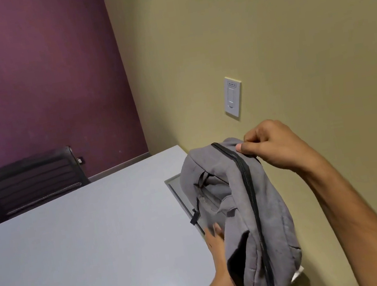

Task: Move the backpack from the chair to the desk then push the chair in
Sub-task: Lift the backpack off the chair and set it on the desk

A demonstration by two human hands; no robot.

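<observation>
A grey backpack (237, 199) with a black zipper hangs over the right end of the pale grey desk (87, 247), close to the beige wall. My right hand (272, 146) pinches the bag's top edge by the zipper. My left hand (215, 240) presses flat against the bag's left side, its fingers partly hidden behind the fabric. Whether the bag rests on the desk or is held just above it cannot be told. A black mesh chair (31, 181) stands at the far side of the desk; the chair the bag came from is out of view.
A purple wall (35, 81) runs behind the desk and a beige wall (287, 26) along its right side, with a white light switch (233, 96) on it. A recessed grey panel (175, 187) sits in the desk under the bag.
</observation>
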